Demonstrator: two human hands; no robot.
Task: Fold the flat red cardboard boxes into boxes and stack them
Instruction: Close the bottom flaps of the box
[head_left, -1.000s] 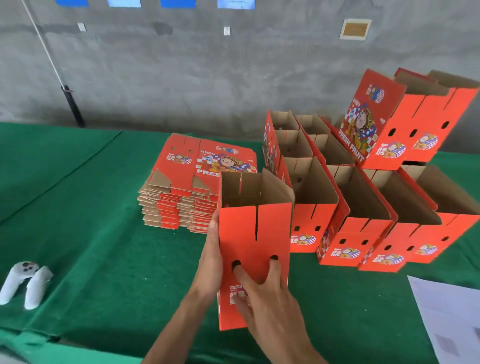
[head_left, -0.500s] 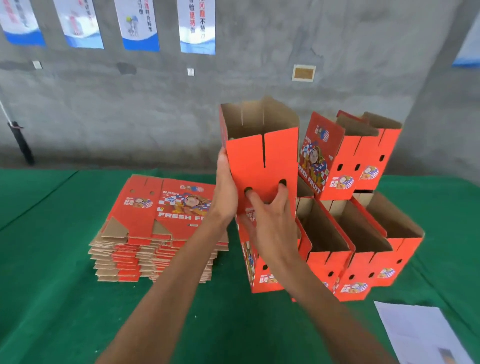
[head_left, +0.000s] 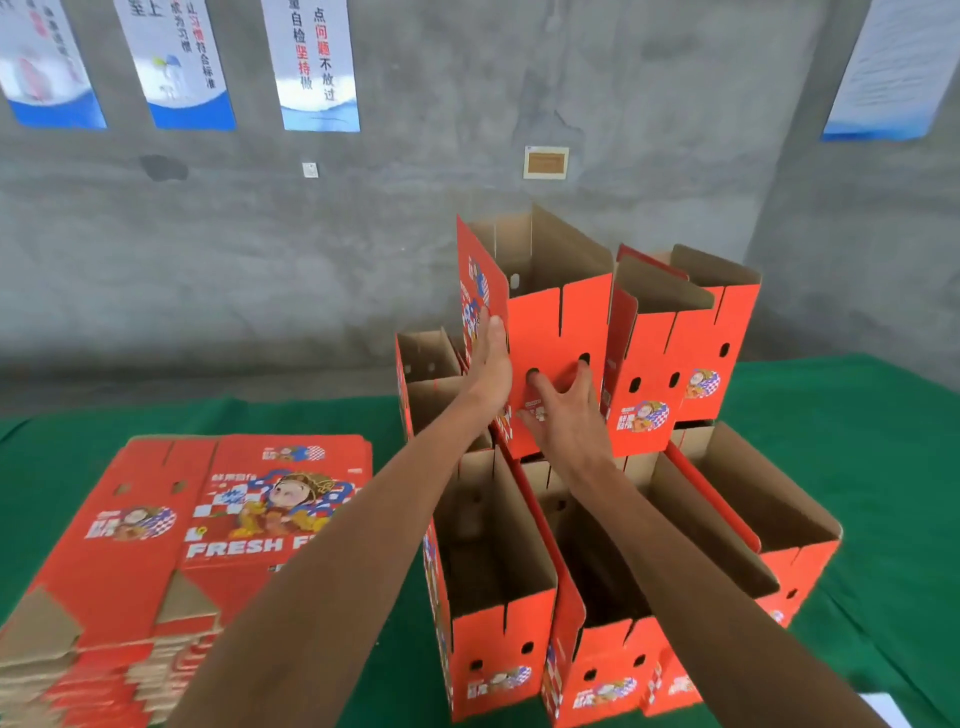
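Note:
I hold a folded red box (head_left: 561, 322) upright, open top up, over the lower row of folded boxes (head_left: 493, 649). My left hand (head_left: 491, 364) presses flat against its left printed side. My right hand (head_left: 566, 415) lies spread on its front face, two fingertips at the round holes. The box stands close beside two other upper-tier boxes (head_left: 675, 358) on its right. A pile of flat red boxes (head_left: 171, 519) lies at the left on the green table (head_left: 857, 415).
More folded boxes (head_left: 426, 364) stand behind the row at the left. A white sheet of paper (head_left: 883, 706) shows at the bottom right corner. A grey concrete wall with posters (head_left: 317, 62) runs behind the table.
Both hands lifted the folded box from in front of me and carried it forward and right onto the upper tier, next to the two boxes there. My view has risen and moved closer.

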